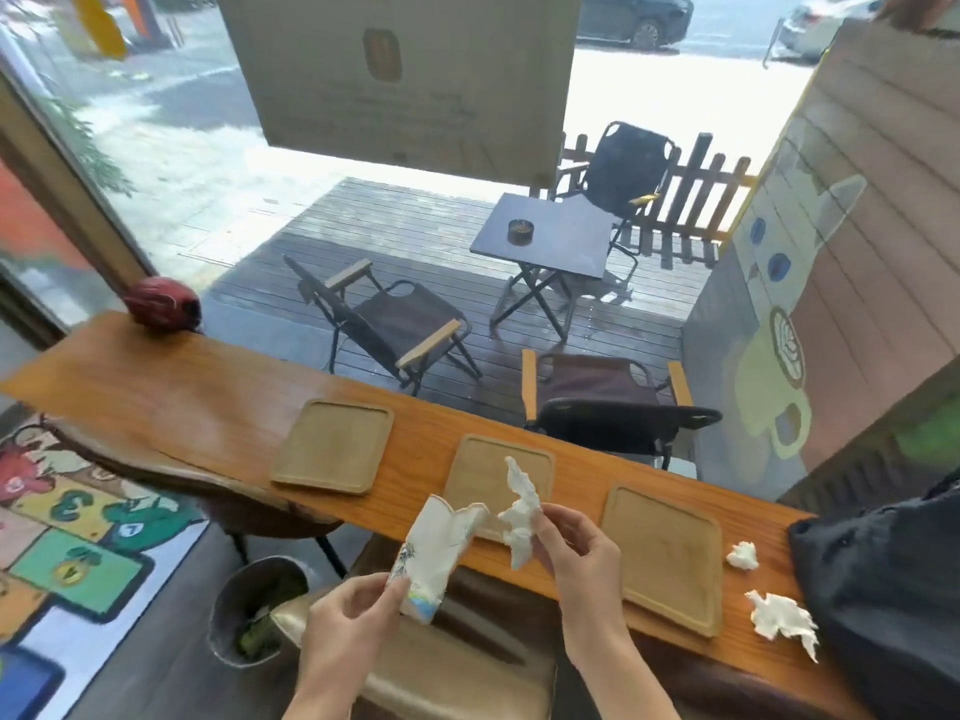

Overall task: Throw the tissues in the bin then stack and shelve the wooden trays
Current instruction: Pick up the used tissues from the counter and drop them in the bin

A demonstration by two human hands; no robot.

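Three light wooden trays lie side by side on the long counter (171,407): a left tray (332,445), a middle tray (483,467) partly hidden by what I hold, and a right tray (670,556). My left hand (345,618) grips a printed tissue packet (436,556) by its lower end. My right hand (576,550) pinches a crumpled white tissue (522,511) above the middle tray's near edge. Two more crumpled tissues, a small one (743,555) and a larger one (782,623), rest on the counter to the right of the right tray. A round metal bin (228,600) stands on the floor at lower left.
A dark bag (883,579) sits on the counter's right end. A dark red round object (163,302) rests at the counter's far left. A padded stool (467,678) is under my hands. A window runs behind the counter, with folding chairs and a small table outside. A colourful rug covers the floor at left.
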